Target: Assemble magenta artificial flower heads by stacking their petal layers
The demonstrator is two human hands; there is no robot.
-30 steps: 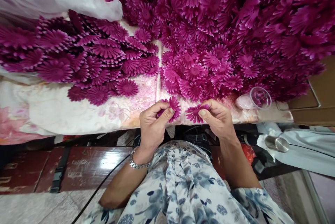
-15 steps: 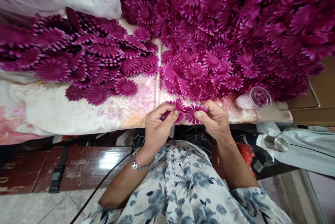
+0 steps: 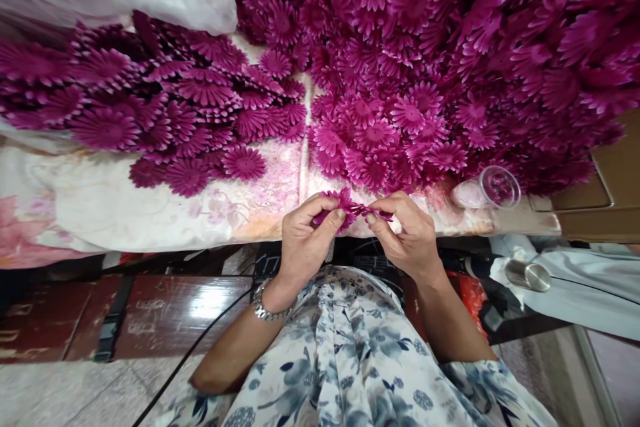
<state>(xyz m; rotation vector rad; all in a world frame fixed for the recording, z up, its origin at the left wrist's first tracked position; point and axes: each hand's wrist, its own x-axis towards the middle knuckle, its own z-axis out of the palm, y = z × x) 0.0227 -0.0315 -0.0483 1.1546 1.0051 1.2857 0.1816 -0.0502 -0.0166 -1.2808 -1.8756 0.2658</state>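
Note:
My left hand pinches a magenta artificial flower between thumb and forefinger, its petals facing up. In my right hand is a second artificial flower, gripped at its edge and turned nearly edge-on. The two flowers meet between my hands, just above the table's front edge; whether they are joined is hidden by the petals. Beyond my hands a big heap of the same magenta flowers covers the right side of the table. Flat stacked flower layers lie to the left.
A flowered cloth covers the table. White plastic sheeting lies at the back left. On the right are a clear plastic cup on its side and a cardboard box. A metal cup stands lower right, near a red bench on the left.
My right hand has tilted its flower from facing up to nearly edge-on and brought it against the left one. The left hand has barely moved.

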